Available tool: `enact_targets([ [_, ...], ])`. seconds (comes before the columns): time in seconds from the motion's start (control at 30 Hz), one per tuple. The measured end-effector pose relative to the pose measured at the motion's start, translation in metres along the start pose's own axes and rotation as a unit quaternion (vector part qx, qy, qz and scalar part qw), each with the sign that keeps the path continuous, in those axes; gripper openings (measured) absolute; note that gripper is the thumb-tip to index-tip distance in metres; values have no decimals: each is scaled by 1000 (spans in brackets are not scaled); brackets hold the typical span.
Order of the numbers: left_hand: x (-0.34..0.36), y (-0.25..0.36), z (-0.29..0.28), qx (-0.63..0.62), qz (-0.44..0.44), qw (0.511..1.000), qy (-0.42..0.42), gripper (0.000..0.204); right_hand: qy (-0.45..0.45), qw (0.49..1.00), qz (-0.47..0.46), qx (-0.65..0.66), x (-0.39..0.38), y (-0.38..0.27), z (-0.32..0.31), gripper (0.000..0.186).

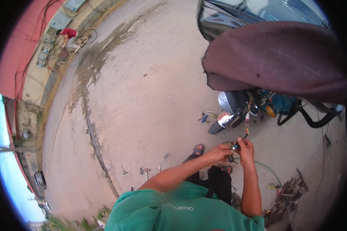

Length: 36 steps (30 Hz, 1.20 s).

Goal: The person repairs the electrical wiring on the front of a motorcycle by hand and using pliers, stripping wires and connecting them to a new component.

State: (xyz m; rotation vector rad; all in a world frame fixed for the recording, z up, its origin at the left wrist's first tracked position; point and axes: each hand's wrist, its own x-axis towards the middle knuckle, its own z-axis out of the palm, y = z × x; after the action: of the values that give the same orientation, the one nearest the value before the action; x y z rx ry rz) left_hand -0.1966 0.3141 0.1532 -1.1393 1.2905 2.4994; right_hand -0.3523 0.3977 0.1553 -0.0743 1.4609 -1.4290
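Note:
My left hand (219, 152) and my right hand (246, 149) meet in front of my body, the fingers of both closed in a pinch. Between them is a dark wiring lead with a small blue part (234, 147) on it. A round black piece (230, 158) hangs just below my left fingers; its kind is too small to tell. Coloured wires (247, 131) run up from my right fingertips to the front of a motor tricycle (250, 109). My fingers hide part of the lead.
A maroon cover (273, 57) hangs over the tricycle. Hand tools (207, 115) lie by its front wheel (216, 128). A hammer (145, 172) and a screwdriver (163, 161) are on the ground to my left, a heap of tools (287, 196) to my right. Far left, a person (68, 34) bends beside a bicycle (88, 36).

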Motion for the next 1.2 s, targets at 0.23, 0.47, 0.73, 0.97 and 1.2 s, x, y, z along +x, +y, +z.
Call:
enact_targets([
  [0.23, -9, 7, -28, -55, -12, 998, 4, 18, 7, 998, 61, 24, 16, 6, 18, 21],
  [0.47, 5, -6, -39, 344, 156, 923, 77, 19, 37, 999, 27, -16, 10, 14, 28, 22],
  [0.73, 13, 14, -63, 235, 48, 971, 5, 20, 61, 998, 17, 7, 16, 15, 39, 23],
  [0.97, 18, 24, -74, 31, -83, 993, -77, 20, 46, 996, 40, 61, 26, 20, 37, 23],
  [1.2, 16, 16, -63, 443, 145, 884, 27, 22, 78, 997, -3, -26, 33, 33, 40, 27],
])
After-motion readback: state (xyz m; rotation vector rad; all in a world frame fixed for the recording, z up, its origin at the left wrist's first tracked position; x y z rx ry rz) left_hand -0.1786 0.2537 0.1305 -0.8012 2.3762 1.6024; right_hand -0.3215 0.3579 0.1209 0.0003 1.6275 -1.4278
